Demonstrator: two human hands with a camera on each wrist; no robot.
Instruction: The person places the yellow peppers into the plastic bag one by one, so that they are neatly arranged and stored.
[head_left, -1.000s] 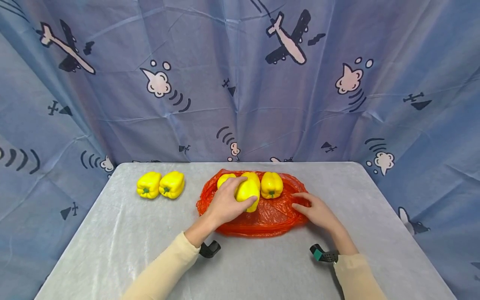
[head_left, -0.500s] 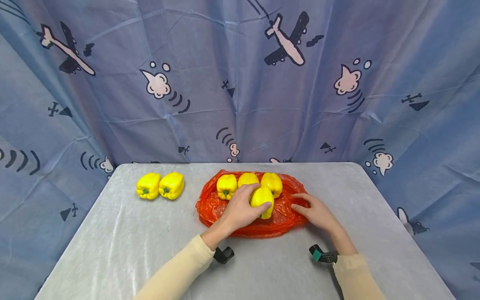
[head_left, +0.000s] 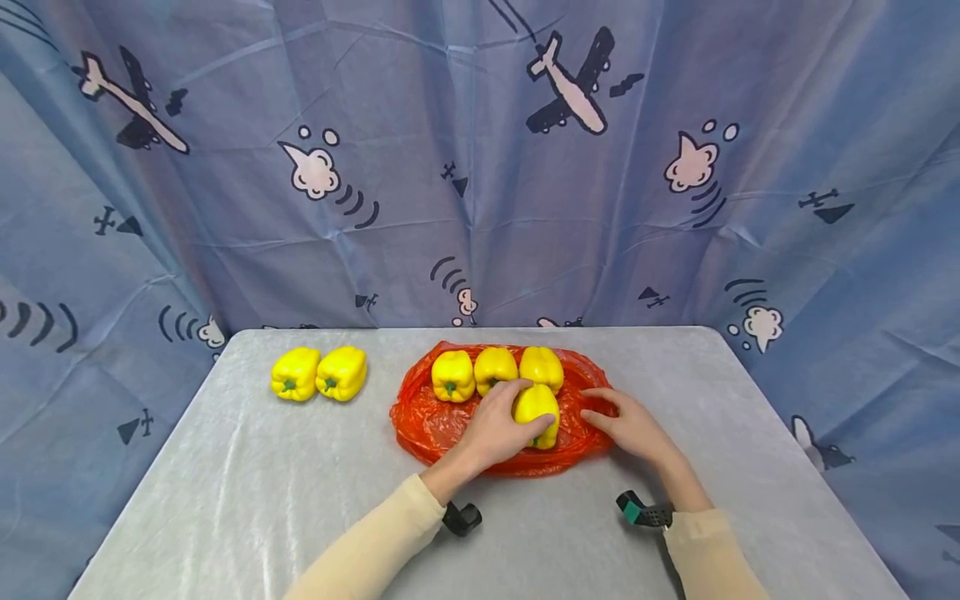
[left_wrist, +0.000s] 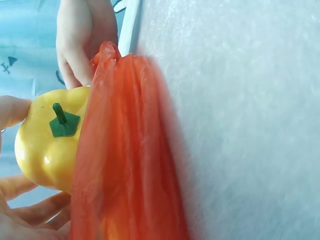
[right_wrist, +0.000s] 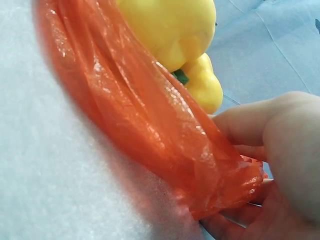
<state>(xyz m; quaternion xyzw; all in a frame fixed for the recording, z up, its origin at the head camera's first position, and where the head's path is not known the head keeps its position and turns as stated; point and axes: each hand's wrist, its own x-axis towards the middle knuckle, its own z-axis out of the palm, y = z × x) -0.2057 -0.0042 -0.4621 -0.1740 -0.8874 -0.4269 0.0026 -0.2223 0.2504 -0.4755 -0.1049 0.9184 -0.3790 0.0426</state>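
A red plastic bag lies spread wide on the table, its rim rolled into a bunched ring. My left hand holds a yellow bell pepper over the bag's front right part. The left wrist view shows the thumb and fingers around this pepper, green stem facing the camera, with the bag wall partly covering it. At the bag's right side, my right hand holds the rim; in the right wrist view, thumb and fingers lie on either side of the red plastic.
Three more yellow bell peppers, the left one among them, sit in a row along the bag's back. Two others, including a left-hand pepper, lie side by side on the table at back left. A patterned curtain hangs behind.
My left hand has carried its pepper right and toward the front of the bag, uncovering the left and middle back peppers. My right hand has stayed at the rim.
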